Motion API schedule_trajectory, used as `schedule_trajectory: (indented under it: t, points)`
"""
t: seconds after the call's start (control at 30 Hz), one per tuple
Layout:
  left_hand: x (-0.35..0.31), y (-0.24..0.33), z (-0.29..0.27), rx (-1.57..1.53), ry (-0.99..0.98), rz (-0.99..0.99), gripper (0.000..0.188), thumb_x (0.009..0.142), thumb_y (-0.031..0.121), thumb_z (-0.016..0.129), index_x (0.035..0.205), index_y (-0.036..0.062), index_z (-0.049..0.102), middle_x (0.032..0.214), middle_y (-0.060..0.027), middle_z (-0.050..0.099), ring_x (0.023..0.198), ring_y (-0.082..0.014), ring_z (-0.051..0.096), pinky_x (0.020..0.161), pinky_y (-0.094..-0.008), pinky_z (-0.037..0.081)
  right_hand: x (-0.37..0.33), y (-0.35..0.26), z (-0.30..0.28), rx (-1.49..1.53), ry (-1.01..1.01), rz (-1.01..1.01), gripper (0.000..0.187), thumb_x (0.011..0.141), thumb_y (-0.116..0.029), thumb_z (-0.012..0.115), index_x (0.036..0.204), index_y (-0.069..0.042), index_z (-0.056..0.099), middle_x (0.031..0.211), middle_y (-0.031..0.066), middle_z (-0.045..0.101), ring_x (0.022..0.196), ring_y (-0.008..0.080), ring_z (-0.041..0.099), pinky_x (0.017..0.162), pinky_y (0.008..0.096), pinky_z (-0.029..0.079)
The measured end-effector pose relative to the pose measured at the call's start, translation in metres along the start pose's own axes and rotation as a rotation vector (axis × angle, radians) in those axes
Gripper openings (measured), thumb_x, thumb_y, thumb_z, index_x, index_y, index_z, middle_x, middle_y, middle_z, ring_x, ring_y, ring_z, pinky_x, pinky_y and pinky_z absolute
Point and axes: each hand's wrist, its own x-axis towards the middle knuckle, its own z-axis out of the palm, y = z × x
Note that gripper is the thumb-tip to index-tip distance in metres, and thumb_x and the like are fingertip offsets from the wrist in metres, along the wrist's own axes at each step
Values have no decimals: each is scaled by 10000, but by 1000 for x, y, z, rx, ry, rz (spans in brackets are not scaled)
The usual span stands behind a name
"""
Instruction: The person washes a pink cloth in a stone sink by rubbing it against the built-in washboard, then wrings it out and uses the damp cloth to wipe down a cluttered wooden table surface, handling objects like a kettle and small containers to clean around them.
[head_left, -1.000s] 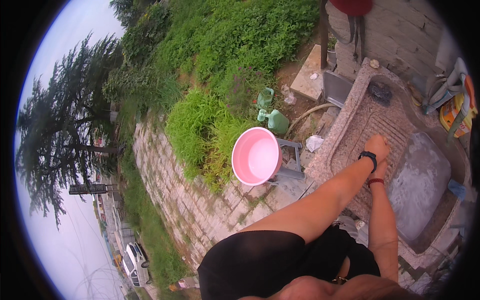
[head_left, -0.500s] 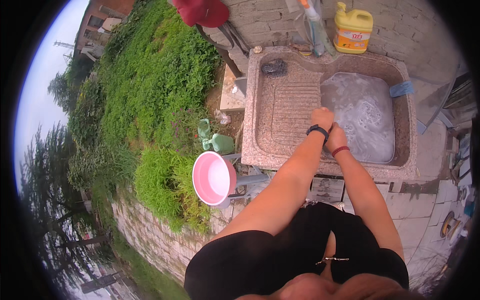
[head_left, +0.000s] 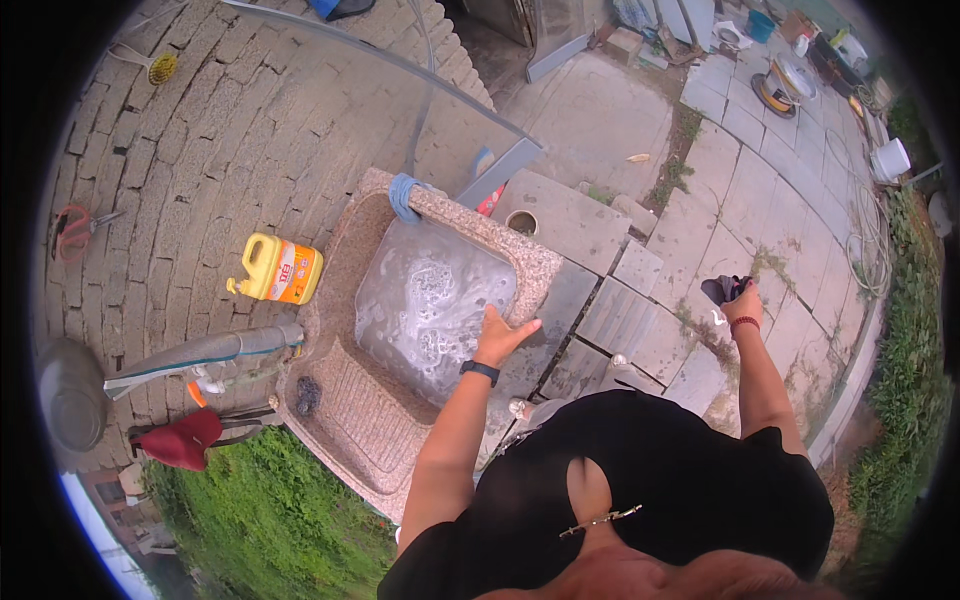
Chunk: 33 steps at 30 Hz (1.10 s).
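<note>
My left hand (head_left: 505, 338), with a dark watch on the wrist, is open, its fingers spread at the near right rim of the speckled stone sink (head_left: 538, 268). Cloudy, foamy water (head_left: 425, 300) fills the sink's basin beside it. Out to the right, well away from the sink, my right hand (head_left: 742, 300) is closed on a small dark cloth item (head_left: 722, 290); its exact kind is too small to tell. A red bracelet circles that wrist. The sink's ribbed washboard (head_left: 370, 390) lies to the left of my left forearm.
A yellow detergent jug (head_left: 280, 270) stands beyond the sink, near the brick wall (head_left: 200, 180). A blue cloth (head_left: 403, 197) hangs over the rim, and a dark scrubber (head_left: 308, 395) lies by the washboard. A red cap (head_left: 180, 440) hangs at left. Paving slabs (head_left: 690, 240) extend right.
My view has turned right. My hands, together over the sink before, are now apart: the left at the rim with fingers spread, the right out to the side with the dark cloth item.
</note>
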Motion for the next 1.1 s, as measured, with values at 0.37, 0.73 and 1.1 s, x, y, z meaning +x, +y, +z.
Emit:
schedule_trajectory:
  t: [0.37, 0.73, 1.1]
  points:
    - [3, 24, 7, 499, 60, -83, 711, 655, 274, 760, 1202, 11, 390, 1104, -218, 521, 1014, -401, 539, 842, -469, 472, 89, -99, -14, 494, -71, -78, 728, 737, -644, 669, 886, 60, 553, 738, 142, 600, 517, 213, 576, 422, 331, 455]
    - [-3, 11, 32, 582, 119, -185, 756, 535, 251, 809, 1147, 41, 419, 1214, -196, 479, 1130, -393, 458, 927, -505, 374, 212, -477, 27, 225, -325, -886, 413, 810, -325, 713, 912, 16, 504, 662, 141, 592, 546, 247, 615, 541, 392, 487]
    - [6, 18, 78, 887, -38, -1201, 260, 876, 255, 584, 1078, 92, 580, 1180, -194, 591, 1107, -378, 558, 882, -527, 439, 360, -664, 49, 234, -547, -883, 251, 879, -251, 634, 886, -11, 561, 634, 112, 587, 526, 182, 569, 503, 332, 462]
